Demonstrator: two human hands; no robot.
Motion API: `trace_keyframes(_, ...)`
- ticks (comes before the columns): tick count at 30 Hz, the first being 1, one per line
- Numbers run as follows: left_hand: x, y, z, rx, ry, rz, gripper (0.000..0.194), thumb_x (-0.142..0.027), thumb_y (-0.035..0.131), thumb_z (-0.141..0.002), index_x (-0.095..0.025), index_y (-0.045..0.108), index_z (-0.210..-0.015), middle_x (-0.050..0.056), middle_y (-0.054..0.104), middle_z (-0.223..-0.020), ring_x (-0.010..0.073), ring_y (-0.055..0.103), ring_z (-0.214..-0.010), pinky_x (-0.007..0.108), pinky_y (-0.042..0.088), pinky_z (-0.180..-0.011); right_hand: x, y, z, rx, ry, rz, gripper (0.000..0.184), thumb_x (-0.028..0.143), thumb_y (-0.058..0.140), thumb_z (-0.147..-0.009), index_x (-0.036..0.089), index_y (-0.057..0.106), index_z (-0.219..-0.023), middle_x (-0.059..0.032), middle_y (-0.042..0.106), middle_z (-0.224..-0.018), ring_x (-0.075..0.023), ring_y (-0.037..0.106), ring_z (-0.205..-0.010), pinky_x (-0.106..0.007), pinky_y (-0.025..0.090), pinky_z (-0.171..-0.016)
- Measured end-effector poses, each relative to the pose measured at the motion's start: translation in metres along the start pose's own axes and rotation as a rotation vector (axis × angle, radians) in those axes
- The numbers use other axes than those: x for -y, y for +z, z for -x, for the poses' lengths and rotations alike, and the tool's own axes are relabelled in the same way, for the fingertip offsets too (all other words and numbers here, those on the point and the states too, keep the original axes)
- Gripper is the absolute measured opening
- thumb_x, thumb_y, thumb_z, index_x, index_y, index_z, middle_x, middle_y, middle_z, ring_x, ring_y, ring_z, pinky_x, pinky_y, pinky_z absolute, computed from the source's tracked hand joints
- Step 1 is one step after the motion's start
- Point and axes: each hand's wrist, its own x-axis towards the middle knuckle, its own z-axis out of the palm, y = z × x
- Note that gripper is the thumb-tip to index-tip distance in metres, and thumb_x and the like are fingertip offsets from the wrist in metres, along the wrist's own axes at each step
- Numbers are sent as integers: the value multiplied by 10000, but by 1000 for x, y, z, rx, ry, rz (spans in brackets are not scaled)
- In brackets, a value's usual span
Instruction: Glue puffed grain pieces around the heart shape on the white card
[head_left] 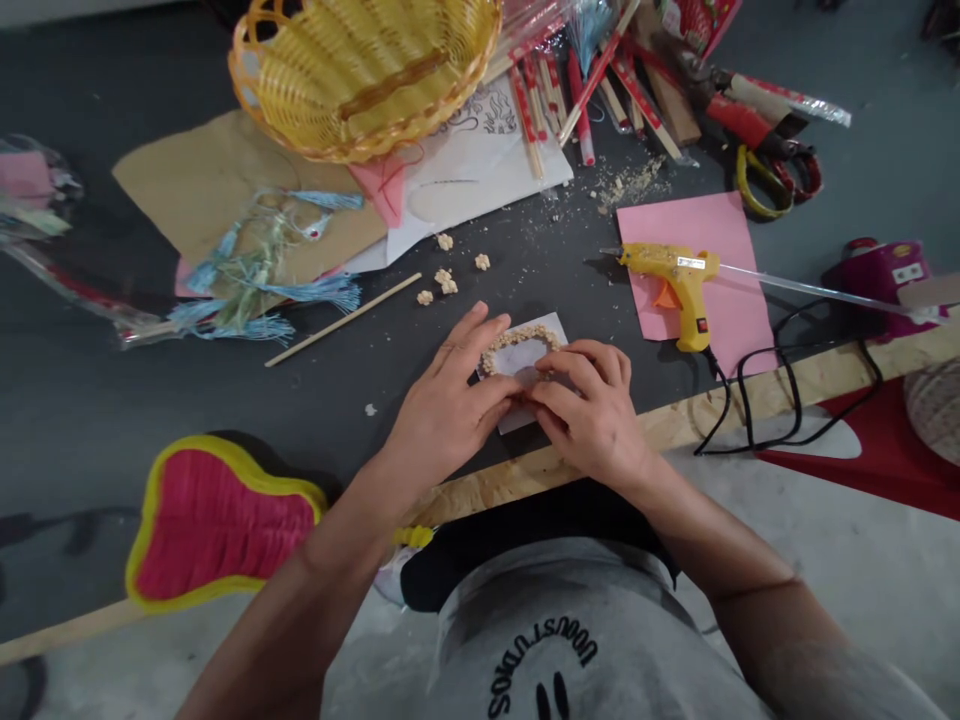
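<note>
A white card (561, 325) lies near the table's front edge, bearing a ring of small pale beige pieces (525, 334). My left hand (450, 400) reaches in from the left, its thumb and a finger closed together at the ring's near side while other fingers stretch along the card's left edge. From the right, the fingertips of my right hand (592, 410) pinch at the same spot, almost touching the left ones. Whatever lies between the fingertips is too small and covered to name. Loose beige clusters (445, 282) and a thin wooden stick (345, 318) lie beyond my left hand.
A yellow glue gun (675, 275) rests on pink paper (739, 240), its black cord (750, 440) looping over the table edge. Further back are a yellow basket (367, 85), wrapped chopsticks (529, 120) and scissors (765, 185). Blue tassels (322, 290) and a pink-and-yellow fan (225, 520) lie left.
</note>
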Motion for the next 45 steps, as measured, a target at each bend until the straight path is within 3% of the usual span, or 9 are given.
trace_keyframes(5, 2, -2, 1, 15, 28, -8, 144, -180, 574, -945, -222, 677, -1036, 66, 374, -1578, 303, 219, -1537, 517, 352, -1214, -2, 1, 1, 8, 7, -19, 77, 231, 639, -928, 250, 714, -919, -26, 711, -1120, -242, 524, -1157, -432, 378, -963)
trace_keyframes(14, 0, -1, 0, -23, 28, 32, 134, -166, 576, -936, -205, 704, -941, 65, 402, -1568, 328, 256, -1522, 519, 372, -1204, -2, 1, 1, 19, 45, -77, 118, 252, 666, -907, 258, 699, -1020, -46, 697, -1136, -253, 537, -1156, -446, 408, -984)
trace_keyframes(19, 0, -1, 1, -37, 21, 24, 145, -183, 567, -948, -203, 706, -981, 89, 438, -1532, 326, 273, -1515, 535, 388, -1192, -1, 1, 0, 41, 48, -53, 148, 236, 671, -886, 258, 693, -1031, -53, 685, -1157, -265, 532, -1158, -455, 408, -980)
trace_keyframes(30, 0, -2, 1, -43, 45, 14, 161, -193, 590, -932, -179, 738, -995, 138, 480, -1479, 373, 321, -1484, 561, 414, -1161, -1, 2, 0, 12, 23, -51, 100, 275, 674, -895, 239, 691, -987, -52, 692, -1134, -256, 543, -1140, -450, 411, -966)
trace_keyframes(45, 3, -1, 1, -42, 29, 52, 168, -150, 595, -911, -204, 746, -963, 107, 483, -1477, 362, 319, -1484, 567, 409, -1167, -1, 4, 0, 25, 29, -13, 61, 243, 651, -896, 242, 690, -942, -45, 695, -1136, -253, 532, -1144, -443, 396, -970)
